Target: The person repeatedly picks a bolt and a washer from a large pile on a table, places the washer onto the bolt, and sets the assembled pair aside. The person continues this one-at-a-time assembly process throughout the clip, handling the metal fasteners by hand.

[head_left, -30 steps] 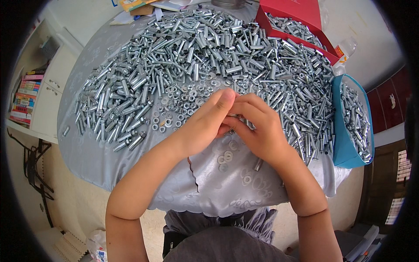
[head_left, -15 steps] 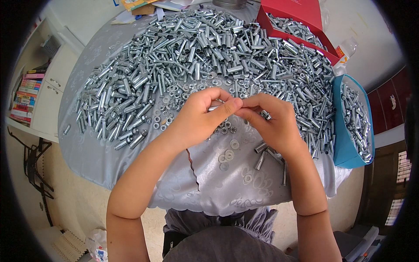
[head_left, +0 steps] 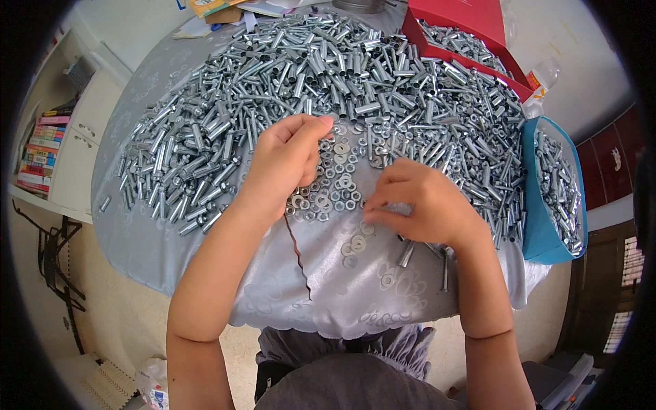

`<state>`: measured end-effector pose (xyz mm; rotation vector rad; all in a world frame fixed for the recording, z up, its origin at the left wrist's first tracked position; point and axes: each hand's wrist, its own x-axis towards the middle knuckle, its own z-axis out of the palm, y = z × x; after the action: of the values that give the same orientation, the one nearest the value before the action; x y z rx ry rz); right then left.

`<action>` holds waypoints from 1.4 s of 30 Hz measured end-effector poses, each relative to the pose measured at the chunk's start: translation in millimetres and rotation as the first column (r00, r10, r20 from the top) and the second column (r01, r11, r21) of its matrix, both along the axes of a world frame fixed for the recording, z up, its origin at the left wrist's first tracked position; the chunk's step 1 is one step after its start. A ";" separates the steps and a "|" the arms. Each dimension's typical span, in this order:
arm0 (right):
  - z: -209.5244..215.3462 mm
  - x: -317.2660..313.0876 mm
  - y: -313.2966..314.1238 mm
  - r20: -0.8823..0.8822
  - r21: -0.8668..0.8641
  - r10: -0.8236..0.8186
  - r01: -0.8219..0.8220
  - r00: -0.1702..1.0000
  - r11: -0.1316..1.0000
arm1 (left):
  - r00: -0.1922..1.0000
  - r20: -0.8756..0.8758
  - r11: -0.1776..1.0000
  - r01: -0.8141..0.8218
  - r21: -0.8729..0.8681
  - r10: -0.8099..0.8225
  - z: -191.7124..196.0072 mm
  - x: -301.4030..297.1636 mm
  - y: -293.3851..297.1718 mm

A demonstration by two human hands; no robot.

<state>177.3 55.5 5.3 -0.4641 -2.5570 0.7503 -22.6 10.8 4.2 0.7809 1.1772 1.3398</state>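
Note:
My left hand [head_left: 285,160] is closed over the pile's near edge, thumb pressed on the curled fingers; what it grips is hidden. Lower and to the right, my right hand [head_left: 420,205] hovers at the edge of the loose nuts [head_left: 350,204] and washers. A small gap shows between its thumb and forefinger, and nothing is visible in them. Several flat washers [head_left: 358,243] lie on the cloth below its fingertips. A single washer [head_left: 388,279] rests nearer to me. Beneath my right wrist are a few metal sleeves [head_left: 406,254] and a bolt [head_left: 445,273].
A large heap of metal sleeves and bolts [head_left: 328,61] covers the far part of the table. Behind it at right stands a red box [head_left: 468,58] of metal parts; a blue fabric bin [head_left: 540,232] of them sits at the right edge. The grey tablecloth [head_left: 273,294] has a dark tear-like line.
My hands, together before, have come apart. The left has moved back to the left and slightly up; the right has dropped down toward the nuts and washers, which are now more visible.

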 end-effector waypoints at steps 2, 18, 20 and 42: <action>-0.2 -0.5 -1.7 0.047 0.001 0.058 -0.058 0.997 0.998 | 1.000 -0.008 1.000 -0.023 -0.010 0.023 -2.0 -1.9 1.0; -0.2 -1.3 -5.6 0.170 -0.314 0.019 0.035 0.985 0.949 | 0.992 -0.100 0.997 0.072 -0.031 -0.075 -1.1 7.1 -3.0; 0.4 -1.4 -5.7 0.178 -0.332 0.001 0.059 0.984 0.941 | 0.988 -0.127 0.996 0.083 -0.034 -0.087 -1.2 9.3 -4.3; 4.1 -9.2 -8.4 -0.251 -0.654 -0.323 0.087 0.913 0.752 | 0.949 -0.073 0.952 0.306 -0.003 -0.305 1.3 13.1 -10.3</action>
<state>168.1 47.1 9.4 -0.7333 -1.8267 1.4674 -9.5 0.5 5.4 0.9827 1.0570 1.0667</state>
